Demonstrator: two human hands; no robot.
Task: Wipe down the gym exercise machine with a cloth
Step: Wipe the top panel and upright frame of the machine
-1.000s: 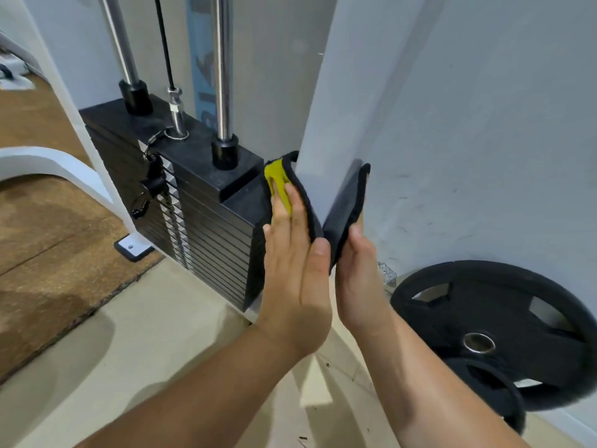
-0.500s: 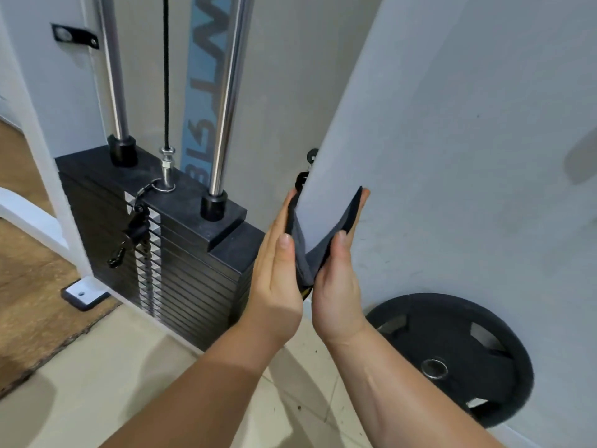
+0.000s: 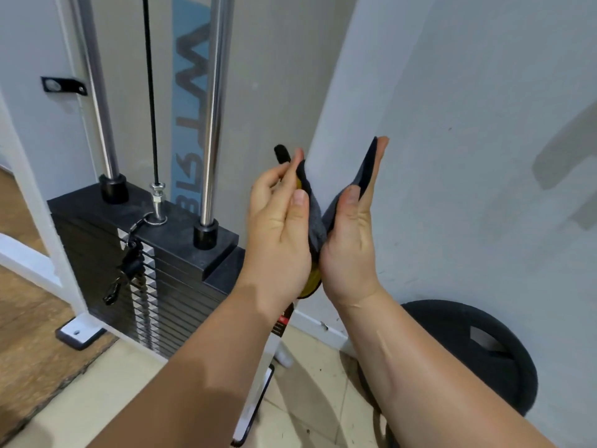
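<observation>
Wrapping a cloth around the white upright of the weight machine

Pressing from both sides, the two hands hold a dark grey cloth (image 3: 315, 218) folded around the front edge of a white upright panel (image 3: 342, 101) of the machine. The left hand (image 3: 277, 227) lies flat against the near face of the fold, fingers extended and held together, thumb laid along the cloth. The right hand (image 3: 350, 234) mirrors it on the other face, fingers straight and close together, pinning a flap of the cloth to the panel up to the fingertips. The heels of both palms meet below the fold. A yellow underside of the cloth shows between the palms and again at the lower edge near the wrists. Neither hand is curled into a fist; both clamp the cloth as flat palms.

Just behind the left fingertips, a small black knob (image 3: 282, 153) projects from the frame. Left of the hands stands the black weight stack (image 3: 168, 286), with a selector pin (image 3: 129, 270) hanging at its front. Two chrome guide rods (image 3: 216, 108) rise from the top plate, and a black cable (image 3: 150, 92) runs down between them to a metal fitting. A blue label (image 3: 189, 92) with dark lettering sits on the rear panel. At lower right, a black weight plate (image 3: 478, 350) leans against the wall (image 3: 484, 124), near the right forearm. Flooring is beige tile (image 3: 97, 392) with brown matting at left.
</observation>
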